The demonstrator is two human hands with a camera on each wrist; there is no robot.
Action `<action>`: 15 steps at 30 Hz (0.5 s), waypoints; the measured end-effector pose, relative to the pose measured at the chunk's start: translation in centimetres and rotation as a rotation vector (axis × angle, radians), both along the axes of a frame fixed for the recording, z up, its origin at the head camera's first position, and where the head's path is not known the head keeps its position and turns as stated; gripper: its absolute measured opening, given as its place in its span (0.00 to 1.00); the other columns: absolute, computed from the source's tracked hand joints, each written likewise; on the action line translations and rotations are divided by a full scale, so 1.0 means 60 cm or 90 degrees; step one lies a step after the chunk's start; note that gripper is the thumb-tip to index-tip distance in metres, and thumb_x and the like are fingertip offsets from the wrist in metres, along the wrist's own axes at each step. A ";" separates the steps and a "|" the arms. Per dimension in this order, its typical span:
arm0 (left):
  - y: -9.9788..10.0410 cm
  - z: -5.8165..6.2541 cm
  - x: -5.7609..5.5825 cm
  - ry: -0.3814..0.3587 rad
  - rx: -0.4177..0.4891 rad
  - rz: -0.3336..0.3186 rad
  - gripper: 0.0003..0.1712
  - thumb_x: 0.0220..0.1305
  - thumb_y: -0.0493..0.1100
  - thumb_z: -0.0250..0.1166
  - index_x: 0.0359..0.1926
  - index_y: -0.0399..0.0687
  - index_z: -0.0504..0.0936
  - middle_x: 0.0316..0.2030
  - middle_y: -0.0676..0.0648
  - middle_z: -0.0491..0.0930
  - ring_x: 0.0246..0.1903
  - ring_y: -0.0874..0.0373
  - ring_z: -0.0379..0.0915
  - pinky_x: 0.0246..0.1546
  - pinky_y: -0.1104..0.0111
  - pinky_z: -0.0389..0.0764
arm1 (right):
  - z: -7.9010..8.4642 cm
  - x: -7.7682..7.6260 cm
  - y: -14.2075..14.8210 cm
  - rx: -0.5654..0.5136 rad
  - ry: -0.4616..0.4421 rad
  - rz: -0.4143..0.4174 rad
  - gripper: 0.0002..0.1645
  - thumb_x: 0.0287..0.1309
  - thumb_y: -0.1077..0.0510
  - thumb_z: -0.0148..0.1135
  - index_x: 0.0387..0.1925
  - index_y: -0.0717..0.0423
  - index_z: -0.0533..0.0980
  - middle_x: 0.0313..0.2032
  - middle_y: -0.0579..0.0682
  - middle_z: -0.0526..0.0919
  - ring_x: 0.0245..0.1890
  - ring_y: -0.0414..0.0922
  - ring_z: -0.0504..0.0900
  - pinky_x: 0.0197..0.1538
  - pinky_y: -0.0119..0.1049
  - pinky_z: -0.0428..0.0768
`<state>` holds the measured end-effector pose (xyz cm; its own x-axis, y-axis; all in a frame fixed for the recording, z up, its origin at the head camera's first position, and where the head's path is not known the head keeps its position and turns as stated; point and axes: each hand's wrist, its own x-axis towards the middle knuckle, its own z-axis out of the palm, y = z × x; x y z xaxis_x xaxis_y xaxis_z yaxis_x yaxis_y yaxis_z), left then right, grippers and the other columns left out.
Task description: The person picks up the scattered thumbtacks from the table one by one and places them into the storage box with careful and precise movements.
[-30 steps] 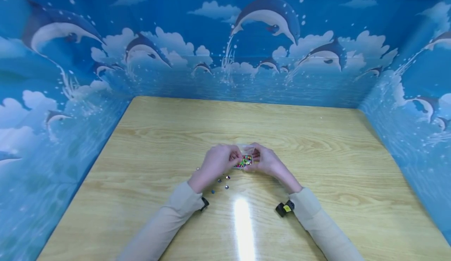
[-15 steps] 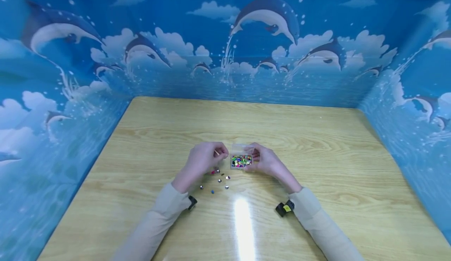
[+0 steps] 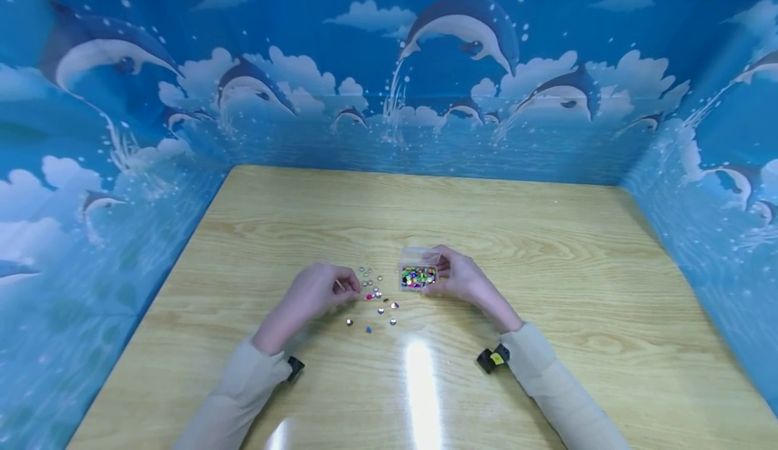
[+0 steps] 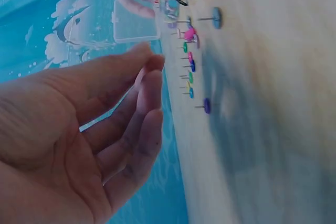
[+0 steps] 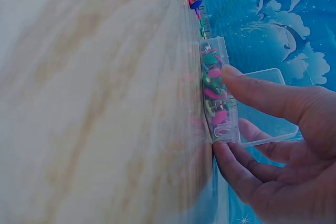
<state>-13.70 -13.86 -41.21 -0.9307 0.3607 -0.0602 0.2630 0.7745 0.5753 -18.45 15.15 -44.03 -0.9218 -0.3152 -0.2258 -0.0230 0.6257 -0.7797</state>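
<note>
Thumbtacks with coloured heads, such as a blue one and a purple one, lie scattered on the table, most with pins upward. At their left edge is my left hand, raised a little above the wood. Its thumb and index fingertips meet loosely in the left wrist view, and no tack shows between them. My right hand holds a small clear plastic box by its right side, thumb on the front wall. Thumbtacks of many colours fill the box; its clear lid is swung back.
The wood-grain table is bounded at the back and sides by a blue dolphin-print curtain. A black wrist device sits under the left cuff, another under the right. A bright light reflection lies on the near tabletop.
My left hand has moved from over the box leftward past the scattered tacks, uncovering the box's contents and more tacks on the table. My right hand has stayed at the box.
</note>
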 end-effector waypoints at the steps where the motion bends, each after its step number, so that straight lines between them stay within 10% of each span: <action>1: -0.004 -0.002 0.004 -0.015 0.005 -0.005 0.05 0.58 0.39 0.74 0.32 0.52 0.87 0.27 0.56 0.84 0.25 0.66 0.77 0.31 0.71 0.81 | 0.000 0.000 0.000 0.002 -0.002 -0.001 0.43 0.44 0.61 0.81 0.64 0.55 0.74 0.50 0.56 0.79 0.50 0.52 0.79 0.57 0.48 0.81; 15: -0.016 -0.014 0.023 -0.072 -0.007 -0.081 0.09 0.51 0.38 0.78 0.29 0.51 0.84 0.26 0.57 0.81 0.26 0.67 0.74 0.31 0.75 0.79 | 0.003 0.001 0.000 0.017 0.000 0.000 0.44 0.44 0.60 0.81 0.64 0.55 0.73 0.50 0.56 0.80 0.51 0.53 0.80 0.58 0.49 0.81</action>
<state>-12.30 -14.83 -42.07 -0.8647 0.4740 -0.1664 0.2932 0.7452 0.5989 -18.39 15.13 -43.83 -0.9214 -0.3094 -0.2351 -0.0227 0.6468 -0.7623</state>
